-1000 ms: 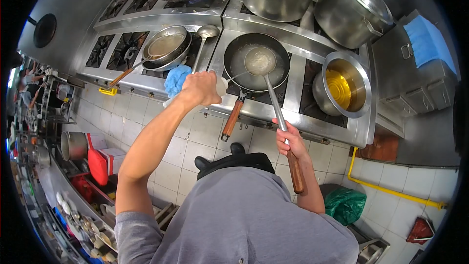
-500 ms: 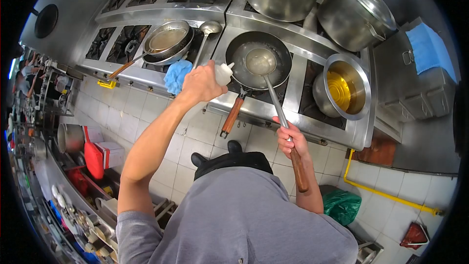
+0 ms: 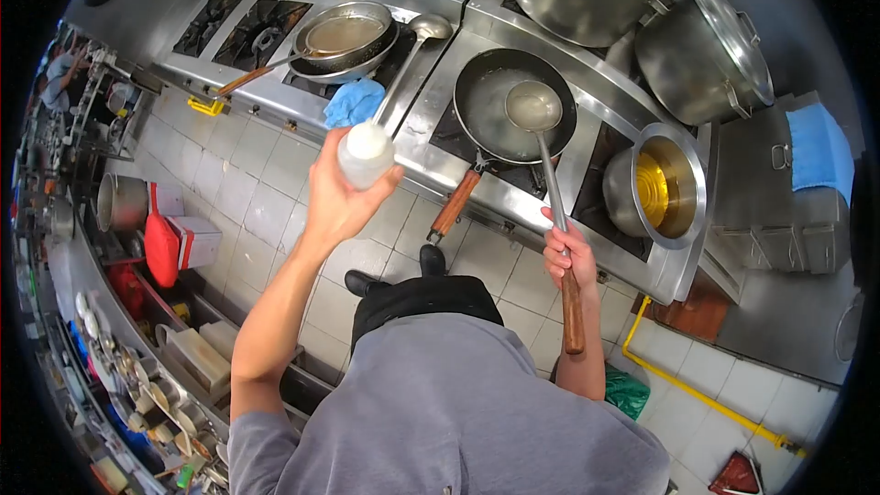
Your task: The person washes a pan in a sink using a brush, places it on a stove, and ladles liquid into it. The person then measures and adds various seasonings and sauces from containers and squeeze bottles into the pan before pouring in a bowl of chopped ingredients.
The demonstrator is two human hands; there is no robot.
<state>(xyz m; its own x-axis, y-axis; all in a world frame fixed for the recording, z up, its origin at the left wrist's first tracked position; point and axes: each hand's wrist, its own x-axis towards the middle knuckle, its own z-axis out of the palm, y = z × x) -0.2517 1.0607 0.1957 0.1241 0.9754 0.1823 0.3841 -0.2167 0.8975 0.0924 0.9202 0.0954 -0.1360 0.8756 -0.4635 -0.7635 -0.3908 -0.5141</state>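
Observation:
My left hand (image 3: 339, 197) is wrapped round a white translucent squeeze bottle (image 3: 367, 156), held upright in front of the stove's edge. My right hand (image 3: 570, 252) grips the long handle of a ladle (image 3: 533, 107), whose bowl is over the dark frying pan (image 3: 490, 115). Pale liquid shows in the pan and in the ladle's bowl. The pan's wooden handle (image 3: 456, 205) points towards me, touched by neither hand. A blue cloth (image 3: 355, 103) lies on the stove edge just beyond the bottle.
Stacked pans (image 3: 344, 41) and a second ladle (image 3: 429, 27) sit on the left. At the right is a metal bowl of yellow oil (image 3: 653, 188). Two large lidded pots (image 3: 706, 55) stand behind. A yellow pipe (image 3: 697, 392) runs low at the right, near a green bag (image 3: 626, 392).
My left hand has drawn the bottle back from the pan and turned it upright. The view has shifted, and the ladle's bowl is now nearer the pan's right side.

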